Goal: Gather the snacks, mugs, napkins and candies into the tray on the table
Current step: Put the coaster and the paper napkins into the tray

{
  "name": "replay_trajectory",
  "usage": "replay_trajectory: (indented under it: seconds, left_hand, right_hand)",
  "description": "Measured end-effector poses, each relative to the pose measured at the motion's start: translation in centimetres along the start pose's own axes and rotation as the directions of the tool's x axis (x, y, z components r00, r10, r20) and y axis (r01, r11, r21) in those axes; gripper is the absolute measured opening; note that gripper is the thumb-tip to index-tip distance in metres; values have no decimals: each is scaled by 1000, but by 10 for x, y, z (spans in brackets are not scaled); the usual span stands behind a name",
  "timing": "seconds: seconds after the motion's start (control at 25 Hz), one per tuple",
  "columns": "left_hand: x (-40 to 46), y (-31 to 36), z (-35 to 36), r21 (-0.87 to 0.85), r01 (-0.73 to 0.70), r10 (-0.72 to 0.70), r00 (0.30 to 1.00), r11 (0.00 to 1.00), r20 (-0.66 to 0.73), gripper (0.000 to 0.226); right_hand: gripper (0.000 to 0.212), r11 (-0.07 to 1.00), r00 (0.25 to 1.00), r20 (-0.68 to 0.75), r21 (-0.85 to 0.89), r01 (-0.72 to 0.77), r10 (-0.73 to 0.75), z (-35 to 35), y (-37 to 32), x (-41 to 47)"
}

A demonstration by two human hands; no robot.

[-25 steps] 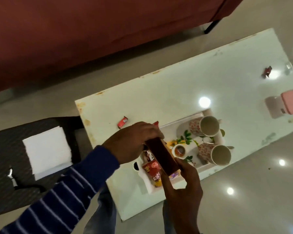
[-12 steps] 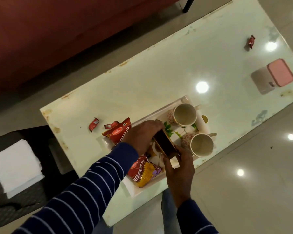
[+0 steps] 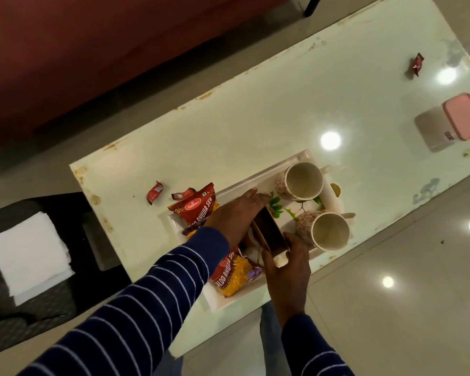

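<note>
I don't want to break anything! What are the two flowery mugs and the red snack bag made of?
The two mugs look like glazed ceramic: thick pale rims, smooth cream insides and a printed red flower pattern. The red snack bag looks like thin glossy plastic film: it wrinkles, has a crimped zigzag top edge and catches the light. I can't be certain by sight alone.

left hand [image 3: 235,215] covering tray [image 3: 258,179] middle, upper snack packet [image 3: 194,208] partly hidden, napkin stack [image 3: 27,256] blurred
</note>
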State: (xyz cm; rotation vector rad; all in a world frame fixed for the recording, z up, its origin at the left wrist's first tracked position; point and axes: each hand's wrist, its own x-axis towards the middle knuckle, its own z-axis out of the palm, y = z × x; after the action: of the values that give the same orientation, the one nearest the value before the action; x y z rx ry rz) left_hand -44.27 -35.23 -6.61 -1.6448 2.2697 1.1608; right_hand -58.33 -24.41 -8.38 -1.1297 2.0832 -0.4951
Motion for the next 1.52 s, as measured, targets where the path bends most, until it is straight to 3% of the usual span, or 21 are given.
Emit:
replay_trajectory:
  seconds: [0.12,0.2,0.32,0.4,0.48,0.56,0.64,0.72,0.8,0.88,1.0,1.08,1.2,1.32,1.44,1.52]
  left_hand:
    - [-33,-10,2,-218,-45,-7,973,975,-231,70]
    - [-73,-21,4,-381,-47,-113,916,924,-386,48]
    - [-153,-59,5,-515,72,-408,709,854,-576,34]
    - [-203,-96,3,-618,187,-604,543,764,-583,29]
    - [-245,-136,-1,-700,291,-748,397,652,-532,27]
    - [-276,-172,-11,-793,334,-858,265,510,-440,30]
    - [-299,-211,-17,-851,374,-929,155,370,-336,39]
    - [-313,-250,-17,-881,387,-962,104,274,-254,50]
    - [-319,-284,-13,-908,370,-980,112,198,-168,58]
    - [-316,-309,-8,-904,401,-984,155,149,-94,62]
    - [-311,-332,-3,-895,417,-974,216,158,-71,64]
    - [-308,-338,-1,-892,415,-968,234,180,-87,64]
    - [-304,-338,-2,-934,330,-966,255,135,-50,61]
    - [-306,-338,-5,-975,222,-954,297,25,44,56]
    - [-314,-333,-7,-974,224,-895,429,-21,118,41]
    - [-319,-326,-7,-978,198,-833,530,-63,161,33]
  right_hand:
    - [69,988,995,-77,-149,45,-57,-9,-7,-15]
    - [67,971,980,-128,-204,124,-152,-17,-15,-32]
    - [56,964,962,-98,-97,248,-257,-2,-44,-62]
    - [55,919,919,-24,-20,393,-393,26,-69,-83]
    - [50,893,885,122,84,442,-449,59,-99,-101]
    - [36,914,858,316,174,367,-405,92,-130,-116]
    - [26,938,775,531,234,254,-342,133,-157,-126]
    - [19,952,689,657,210,221,-305,176,-183,-131]
    - [18,966,648,721,128,225,-246,219,-205,-132]
    - [34,979,635,756,37,199,-158,254,-217,-127]
    - [67,998,588,808,5,56,-37,294,-222,-127]
    - [74,999,596,803,1,35,-21,310,-221,-129]
    - [62,999,658,753,-10,30,-12,321,-220,-132]
    - [44,997,661,749,20,-75,35,319,-223,-129]
    - [19,973,579,810,45,-225,96,298,-230,-124]
    - [23,942,498,860,64,-329,115,281,-232,-122]
